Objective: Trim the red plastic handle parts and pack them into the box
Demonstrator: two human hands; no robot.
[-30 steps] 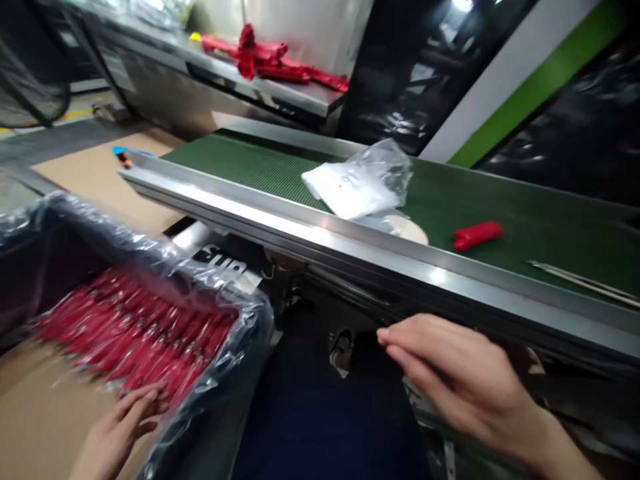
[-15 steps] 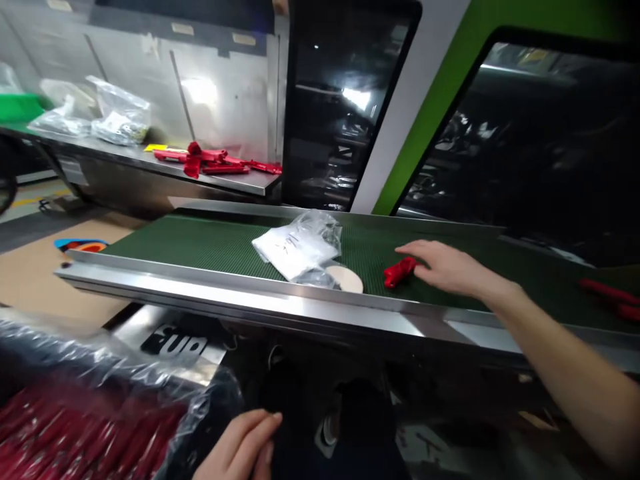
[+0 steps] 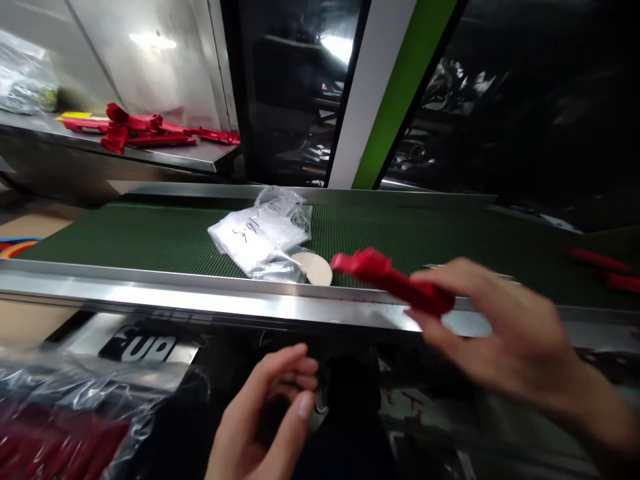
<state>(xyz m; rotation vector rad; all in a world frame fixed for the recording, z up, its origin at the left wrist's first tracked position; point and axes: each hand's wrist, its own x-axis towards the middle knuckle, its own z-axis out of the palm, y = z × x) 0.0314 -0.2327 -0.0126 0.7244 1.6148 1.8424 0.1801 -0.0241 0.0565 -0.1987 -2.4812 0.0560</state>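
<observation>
My right hand (image 3: 500,327) is closed on one end of a red moulded plastic part (image 3: 385,273), held between thumb and fingers above the conveyor's near rail. The part's free end points left. Below it to the left, my left hand (image 3: 273,413) is in front of the conveyor with nothing in it, its fingers loosely curled and the thumb apart. Behind that hand, on the green conveyor belt (image 3: 165,233), lie a white packet in clear plastic (image 3: 255,237) and a pale round disc (image 3: 316,268). More red parts (image 3: 620,270) lie at the belt's right end.
The conveyor's metal rail (image 3: 150,290) runs across in front of me. Several red parts (image 3: 145,130) lie on a metal table (image 3: 200,157) at the back left. A plastic-lined container (image 3: 145,393) holding red pieces stands at lower left. A machine with dark windows (image 3: 295,87) rises behind the belt.
My right hand has lifted the red part off the belt and brought it nearer. The left hand has risen and its thumb and fingers have parted. The view has shifted right.
</observation>
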